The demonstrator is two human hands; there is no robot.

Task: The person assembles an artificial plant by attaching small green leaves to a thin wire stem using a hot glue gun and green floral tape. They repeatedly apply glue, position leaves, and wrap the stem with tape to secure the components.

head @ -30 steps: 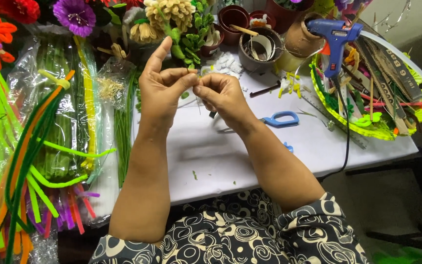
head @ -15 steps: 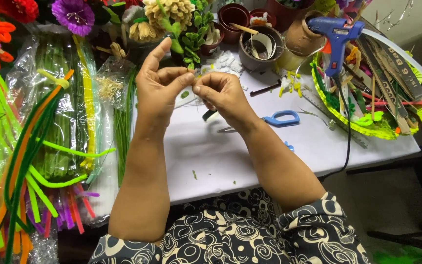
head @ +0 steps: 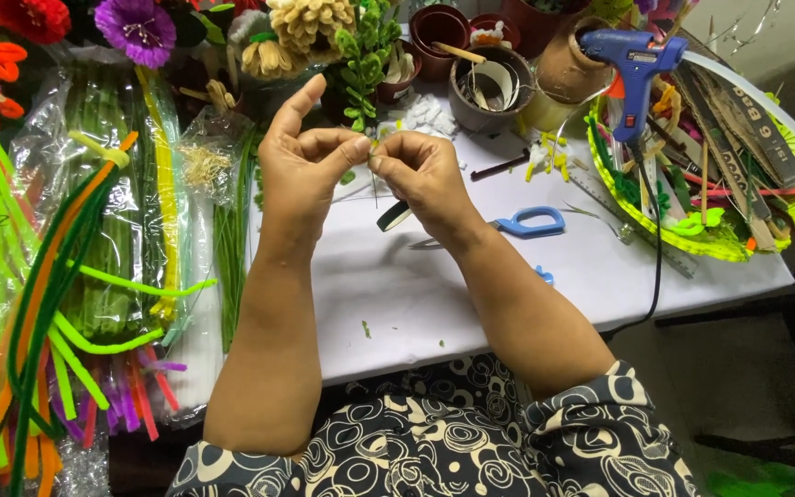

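White desk (head: pixel 397 294), crowded at its edges with craft stock. Both hands are raised above the middle of it, fingertips meeting.

Left hand (head: pixel 301 170): thumb and curled fingers pinched on a small green bit (head: pixel 374 147), index finger stuck straight up. Right hand (head: pixel 425 175): fingers closed on the same bit from the other side, knuckles toward the camera. A thin stem (head: pixel 375 189) hangs down from the pinch point. What the bit is exactly, too small to tell.

Against the earlier frames: hands hold nearly the same spot and pose, left index still raised, pinch unchanged. The desk items have not shifted.

Around: blue-handled scissors (head: pixel 528 222) lie on the desk just right of the right wrist. A dark tape roll (head: pixel 394 215) shows under the right hand, partly hidden by it. Blue glue gun (head: pixel 632 64) stands at far right on a green tray (head: pixel 655 216) of sticks and strips, its cord trailing off the desk edge. Brown pots (head: pixel 439 32) and a leafy green sprig (head: pixel 361 64) sit behind the hands. Bagged pipe cleaners (head: pixel 57 276), green, orange, yellow, fill the left side. Purple flower (head: pixel 135 28) at top left.
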